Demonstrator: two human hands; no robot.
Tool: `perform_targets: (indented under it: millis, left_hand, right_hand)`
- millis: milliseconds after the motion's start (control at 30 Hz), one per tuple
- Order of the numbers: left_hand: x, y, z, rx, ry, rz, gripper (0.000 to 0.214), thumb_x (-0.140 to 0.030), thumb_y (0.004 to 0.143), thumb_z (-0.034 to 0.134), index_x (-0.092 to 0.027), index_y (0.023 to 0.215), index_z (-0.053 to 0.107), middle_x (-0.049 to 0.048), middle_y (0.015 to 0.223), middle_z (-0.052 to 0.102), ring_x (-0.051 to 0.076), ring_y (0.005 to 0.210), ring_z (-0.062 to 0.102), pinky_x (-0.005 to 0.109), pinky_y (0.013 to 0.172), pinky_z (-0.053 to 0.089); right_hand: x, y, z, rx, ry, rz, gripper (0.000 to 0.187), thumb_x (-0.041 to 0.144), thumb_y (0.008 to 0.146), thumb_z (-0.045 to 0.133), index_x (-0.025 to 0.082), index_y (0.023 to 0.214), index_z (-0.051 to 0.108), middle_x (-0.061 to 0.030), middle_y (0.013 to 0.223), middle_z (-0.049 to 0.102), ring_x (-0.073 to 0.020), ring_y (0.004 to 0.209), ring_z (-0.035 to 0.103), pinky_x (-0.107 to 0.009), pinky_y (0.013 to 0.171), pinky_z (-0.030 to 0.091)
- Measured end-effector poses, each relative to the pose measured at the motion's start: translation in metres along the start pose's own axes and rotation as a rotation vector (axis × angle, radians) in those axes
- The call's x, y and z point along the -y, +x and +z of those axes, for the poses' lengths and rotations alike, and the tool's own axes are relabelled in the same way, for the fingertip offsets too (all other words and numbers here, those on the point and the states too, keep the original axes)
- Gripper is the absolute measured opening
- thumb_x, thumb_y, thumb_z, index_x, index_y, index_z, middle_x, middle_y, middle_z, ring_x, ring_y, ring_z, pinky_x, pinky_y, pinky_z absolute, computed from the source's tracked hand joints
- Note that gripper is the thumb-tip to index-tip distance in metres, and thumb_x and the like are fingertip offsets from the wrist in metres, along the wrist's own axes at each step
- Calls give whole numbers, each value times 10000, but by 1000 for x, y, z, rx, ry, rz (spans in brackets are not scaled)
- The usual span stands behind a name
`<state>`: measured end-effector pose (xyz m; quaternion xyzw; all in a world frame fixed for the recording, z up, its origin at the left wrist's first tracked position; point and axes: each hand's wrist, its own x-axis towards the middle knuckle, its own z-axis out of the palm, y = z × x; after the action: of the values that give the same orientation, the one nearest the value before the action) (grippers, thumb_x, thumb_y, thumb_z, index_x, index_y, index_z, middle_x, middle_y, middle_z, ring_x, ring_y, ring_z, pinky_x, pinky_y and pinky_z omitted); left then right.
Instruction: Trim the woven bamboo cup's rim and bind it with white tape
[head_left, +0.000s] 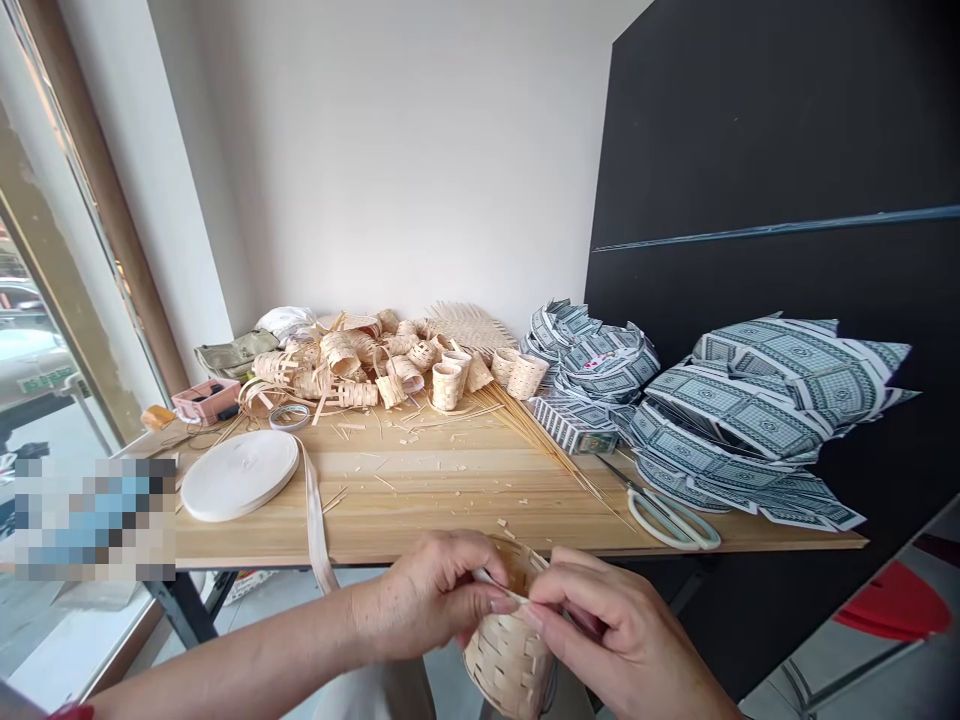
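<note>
A small woven basket (508,662) of pale wood strips is held low, in front of the table's near edge and above my lap. My left hand (442,590) grips its rim from the left, thumb on the outside and fingers curled over the top. From the right, my right hand (600,620) pinches at the same rim, its thumb and fingertips close to my left thumb. A thin pale strip lies along the rim between both hands. My fingers partly hide the basket's opening.
Across the wooden table (435,500) lie a roll of white tape (240,475), scissors (667,515), thin sticks (540,430) and wood scraps. Woven baskets (446,385) and folded-card objects (750,400) stand behind. A red stool (892,600) is at right.
</note>
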<state>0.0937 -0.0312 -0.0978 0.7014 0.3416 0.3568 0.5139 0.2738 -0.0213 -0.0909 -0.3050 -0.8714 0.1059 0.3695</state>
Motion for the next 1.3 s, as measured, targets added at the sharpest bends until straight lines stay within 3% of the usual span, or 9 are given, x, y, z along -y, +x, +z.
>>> perform_targets:
  millis: [100,233,533,667,900,1067,1300]
  left_hand:
    - [1,0,0,-13,-88,10,343,-490,761,584,-170,798,466,-60,618,429,16,397,374,133,357,307]
    - [-3,-2,1,-38,-137,18,376,-505,737,604,-147,698,497,-52,600,425,18,421,379,134,361,291]
    - [-4,-1,-8,-10,-110,-164,438,-528,643,673,-129,646,492,-65,558,426,12,386,411,121,337,312]
    - [-4,-3,-9,2,-58,-138,467,-559,650,650,-120,636,491,-41,660,439,0,401,428,119,340,331]
    - [-5,-8,-11,14,21,-82,511,-608,738,521,-117,607,465,-30,636,428,-5,394,398,114,347,320]
    - [-4,-5,-6,-38,-24,-72,490,-600,703,570,-122,649,483,-34,664,425,-4,405,399,119,349,311]
    - [-10,-5,-4,-55,52,32,341,-422,794,562,-119,646,510,-15,697,451,12,468,408,129,391,306]
  right_hand:
    - [0,0,1,2,10,10,231,137,745,485,163,519,526,31,501,378,-75,441,388,-187,414,273]
    - [0,0,1,14,25,21,227,146,749,497,165,525,526,34,507,373,-75,444,380,-189,416,272]
    - [0,-1,8,-49,-1,-86,221,102,752,485,160,543,526,41,512,406,-55,454,405,-157,422,284]
    - [0,-2,11,-67,-21,-114,222,87,753,479,158,548,525,39,507,429,-53,460,424,-154,433,293]
    - [7,1,8,-79,12,-143,235,100,775,483,160,552,525,38,513,448,-49,464,435,-144,435,305]
    - [8,2,10,-114,18,-137,236,92,777,464,161,561,531,32,529,473,-51,489,473,-137,459,333]
    - [5,1,12,-123,-5,-128,235,97,771,462,164,557,531,32,522,469,-57,471,464,-151,440,325]
